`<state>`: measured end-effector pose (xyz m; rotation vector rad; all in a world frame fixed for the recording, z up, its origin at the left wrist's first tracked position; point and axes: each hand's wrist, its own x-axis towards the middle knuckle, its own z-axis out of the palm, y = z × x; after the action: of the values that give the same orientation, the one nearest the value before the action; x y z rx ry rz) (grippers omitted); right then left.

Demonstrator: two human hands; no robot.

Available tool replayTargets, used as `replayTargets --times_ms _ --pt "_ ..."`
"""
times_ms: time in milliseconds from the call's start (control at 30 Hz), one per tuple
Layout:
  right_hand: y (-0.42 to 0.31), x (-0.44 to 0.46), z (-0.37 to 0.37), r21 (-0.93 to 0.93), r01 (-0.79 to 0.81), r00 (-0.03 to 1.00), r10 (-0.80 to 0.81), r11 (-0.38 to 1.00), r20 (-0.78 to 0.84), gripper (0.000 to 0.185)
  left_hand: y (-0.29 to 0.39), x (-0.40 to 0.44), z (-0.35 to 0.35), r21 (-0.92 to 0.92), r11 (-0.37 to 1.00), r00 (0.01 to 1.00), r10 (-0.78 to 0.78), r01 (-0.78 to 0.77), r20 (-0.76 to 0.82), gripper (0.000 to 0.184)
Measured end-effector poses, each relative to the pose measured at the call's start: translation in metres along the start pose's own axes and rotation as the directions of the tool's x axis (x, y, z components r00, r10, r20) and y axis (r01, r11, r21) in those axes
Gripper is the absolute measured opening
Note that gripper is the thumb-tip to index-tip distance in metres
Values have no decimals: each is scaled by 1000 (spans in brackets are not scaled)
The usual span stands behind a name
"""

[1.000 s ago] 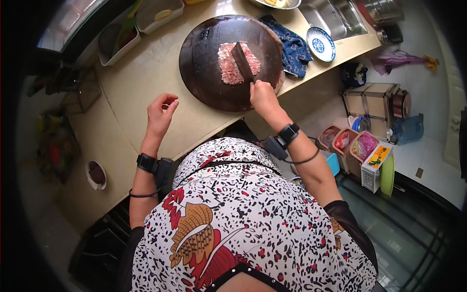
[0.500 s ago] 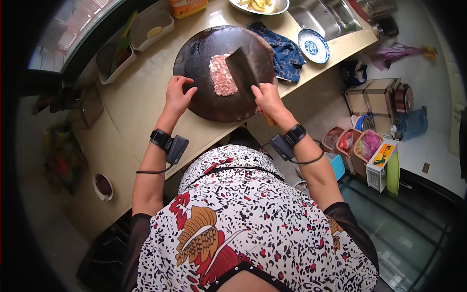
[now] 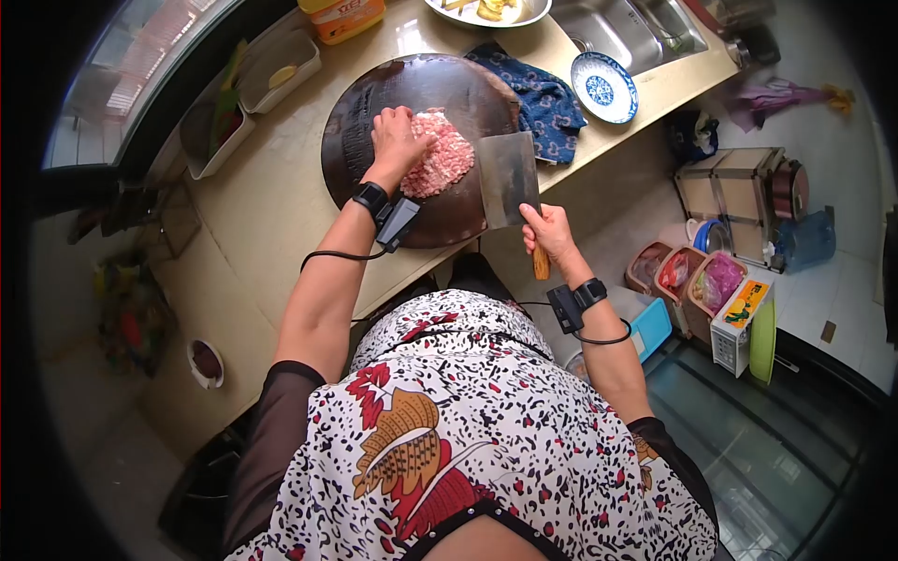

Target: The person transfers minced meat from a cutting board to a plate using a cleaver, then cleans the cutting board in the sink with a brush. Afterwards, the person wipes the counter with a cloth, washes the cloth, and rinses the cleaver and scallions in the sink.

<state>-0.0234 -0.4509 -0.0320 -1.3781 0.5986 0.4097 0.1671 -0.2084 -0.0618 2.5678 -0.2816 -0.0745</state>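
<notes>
A heap of minced meat (image 3: 440, 164) lies on a round, dark chopping board (image 3: 374, 84). My left hand (image 3: 397, 142) rests against the heap's left side, fingers bent and apart, touching the meat; some fingertips are hidden. In my right hand (image 3: 550, 234) is a cleaver (image 3: 509, 173), gripped around its wooden handle. The cleaver's broad blade reaches over the board's right edge, apart from the meat.
Right of the board lie a blue patterned cloth (image 3: 538, 93) and a blue-and-white plate (image 3: 605, 87), near the sink (image 3: 645, 33). A bowl (image 3: 533, 11) with yellow pieces stands behind. White bins (image 3: 281, 79) line the left back.
My left hand has moved from the board's left edge onto the meat. My right hand has drawn the cleaver away from the meat, right and towards me. The heap looks wider.
</notes>
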Motion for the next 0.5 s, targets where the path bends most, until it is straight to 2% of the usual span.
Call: replayTargets --times_ms 133,233,300,333,367,433,467,500 --pt "1 14 11 9 -32 997 31 999 66 31 6 5 1 6 1000 994 9 -9 109 45" --pt "-7 29 24 30 -22 994 19 999 104 30 6 -2 -1 19 995 986 96 -99 135 37" --pt "-19 35 34 7 -23 993 22 1000 116 31 3 -11 0 -48 984 982 174 -171 67 34" --pt "-24 38 39 -30 1 992 3 1000 127 31 6 -17 -3 -81 975 977 211 -208 32 32" --pt "-29 40 44 -68 24 990 -15 997 137 32 7 -23 -6 -117 967 970 234 -226 65 30" --pt "-34 46 50 -171 115 981 -85 978 177 31 13 -43 -14 -166 940 954 300 -299 -25 31" --pt "-36 47 54 -326 218 971 -171 920 167 30 15 -53 -19 -185 922 941 331 -339 -71 33" --pt "-48 39 64 -471 306 952 -255 827 169 29 16 -66 -23 -202 928 950 309 -313 -49 42"
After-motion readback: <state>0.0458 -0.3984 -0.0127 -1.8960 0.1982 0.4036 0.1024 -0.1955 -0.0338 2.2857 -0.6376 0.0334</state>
